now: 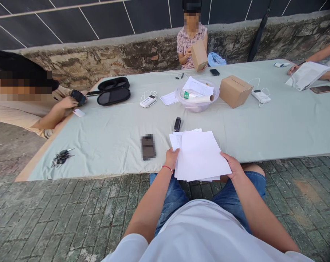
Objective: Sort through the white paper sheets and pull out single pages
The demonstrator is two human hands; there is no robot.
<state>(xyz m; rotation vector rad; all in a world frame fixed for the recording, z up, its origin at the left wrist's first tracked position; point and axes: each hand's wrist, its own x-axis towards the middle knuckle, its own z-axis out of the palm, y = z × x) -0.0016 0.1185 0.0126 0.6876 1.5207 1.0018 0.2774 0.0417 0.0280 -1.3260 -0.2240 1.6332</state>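
Observation:
A loose stack of white paper sheets (201, 154) lies over the table's near edge, its sheets fanned unevenly. My left hand (171, 159), with a red string bracelet at the wrist, grips the stack's left edge, thumb on top. On the opposite side my right hand (232, 164) pinches the right edge, fingers beneath the paper. Just beyond the stack sits a small black stapler (177, 124). A dark, blurred-out flat object (148, 147) rests left of my left hand.
The cloth-covered table (105, 145) also holds keys (62, 157), a black case (113, 96), a plastic basin (197, 106) with papers, a cardboard box (235, 91) and white cabled devices. Another person (192, 43) across holds a box; people sit at both ends.

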